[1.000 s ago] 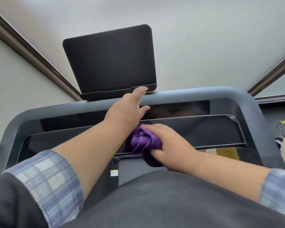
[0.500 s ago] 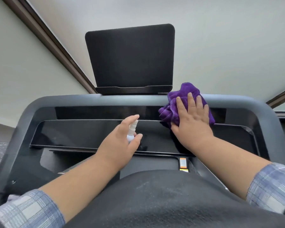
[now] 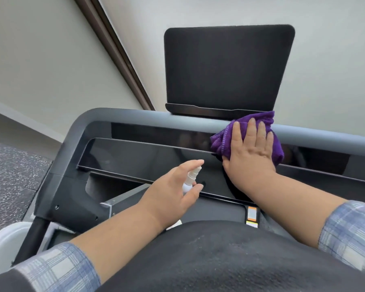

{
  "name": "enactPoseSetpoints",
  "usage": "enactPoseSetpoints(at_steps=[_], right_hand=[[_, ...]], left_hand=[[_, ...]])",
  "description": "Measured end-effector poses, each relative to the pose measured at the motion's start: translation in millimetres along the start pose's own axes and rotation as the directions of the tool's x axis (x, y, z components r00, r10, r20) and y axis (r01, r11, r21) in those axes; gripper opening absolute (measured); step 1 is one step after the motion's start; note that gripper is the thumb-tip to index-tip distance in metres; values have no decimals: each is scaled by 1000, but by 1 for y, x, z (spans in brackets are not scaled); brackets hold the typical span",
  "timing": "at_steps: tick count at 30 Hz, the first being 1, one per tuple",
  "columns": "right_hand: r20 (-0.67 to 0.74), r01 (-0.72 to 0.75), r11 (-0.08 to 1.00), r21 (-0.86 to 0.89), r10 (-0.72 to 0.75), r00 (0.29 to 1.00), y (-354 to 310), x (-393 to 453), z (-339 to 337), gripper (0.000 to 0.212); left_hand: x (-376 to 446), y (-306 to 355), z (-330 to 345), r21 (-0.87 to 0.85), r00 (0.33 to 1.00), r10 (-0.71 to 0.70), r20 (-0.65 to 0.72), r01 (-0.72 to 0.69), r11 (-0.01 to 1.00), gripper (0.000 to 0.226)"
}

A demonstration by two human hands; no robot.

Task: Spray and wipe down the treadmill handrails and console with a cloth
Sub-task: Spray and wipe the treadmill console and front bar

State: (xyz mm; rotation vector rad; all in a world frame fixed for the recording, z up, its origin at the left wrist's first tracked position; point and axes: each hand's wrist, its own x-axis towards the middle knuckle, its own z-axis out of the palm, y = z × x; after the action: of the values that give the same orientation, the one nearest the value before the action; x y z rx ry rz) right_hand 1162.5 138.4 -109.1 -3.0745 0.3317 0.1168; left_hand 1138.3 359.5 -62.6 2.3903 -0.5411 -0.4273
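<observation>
Right now you are pressing the purple cloth against the treadmill's console with your right hand. The fingers are lying straight and slightly spread on top of the cloth, not curled round it, with the tips reaching up to the grey handrail that is running along the console's far edge. The cloth is bunching out from under the hand on both sides: it is spilling over the handrail beyond the fingertips and hanging over the console's dark glossy panel below the thumb. Its far corner is touching the lip of the black tablet stand, which is rising from the handrail just behind the console.

Your left hand is hovering over the near part of the console, left of the cloth and apart from it. It is gripping a small white spray bottle... correction, the spray bottle is sitting between the thumb and the curled fingers, with the index finger lying across its top. You cannot tell what is inside the bottle, since the hand is covering most of it.

Both plaid sleeves are pushed up your forearms, nearer to you than the console.
</observation>
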Motion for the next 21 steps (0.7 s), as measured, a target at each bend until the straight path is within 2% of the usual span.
enactPoseSetpoints(at_steps=[7, 16, 21], right_hand=[[-115, 38, 997, 67, -30, 993, -6, -19, 19, 91], [-80, 113, 994, -9, -113, 990, -92, 18, 17, 91], [-33, 206, 977, -58, -208, 978, -157, 37, 14, 87]], left_hand=[[11, -17, -26, -1, 993, 104, 57, -104, 995, 55], [16, -72, -77, -25, 979, 157, 129, -155, 988, 54], [0, -119, -114, -31, 982, 170, 87, -167, 985, 57]])
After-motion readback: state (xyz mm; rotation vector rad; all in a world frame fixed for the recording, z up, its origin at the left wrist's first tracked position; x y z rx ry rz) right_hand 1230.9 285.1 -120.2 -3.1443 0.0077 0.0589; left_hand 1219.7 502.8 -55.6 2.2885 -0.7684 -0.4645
